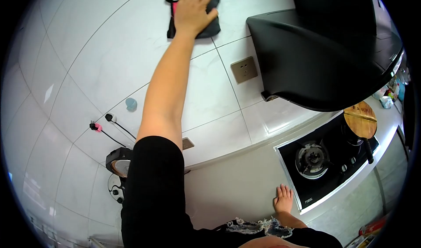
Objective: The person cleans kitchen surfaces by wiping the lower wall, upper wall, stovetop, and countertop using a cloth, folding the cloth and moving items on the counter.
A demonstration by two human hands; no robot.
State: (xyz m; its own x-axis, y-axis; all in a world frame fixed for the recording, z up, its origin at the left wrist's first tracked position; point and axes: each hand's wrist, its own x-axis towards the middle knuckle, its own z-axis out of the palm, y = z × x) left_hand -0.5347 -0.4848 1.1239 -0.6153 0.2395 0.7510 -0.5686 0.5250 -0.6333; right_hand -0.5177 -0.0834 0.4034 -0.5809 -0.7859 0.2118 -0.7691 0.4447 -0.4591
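Note:
My left hand (195, 10) is stretched up to the tiled wall, its fingers spread flat over a dark grey cloth (213, 29). The cloth has a black edge, a small loop at one corner and a strip of pink showing beside the hand. The palm covers its middle. My right hand (284, 199) lies flat, fingers out, on the beige countertop (237, 191), just left of the gas stove (289, 160). It holds nothing.
A black range hood (302, 68) juts out above the stove, right of the cloth. A round wooden lid (360, 120) sits on the far burner. Wall socket (244, 70), two hanging plugs (109, 117) and a dark appliance (118, 161) are near my left arm.

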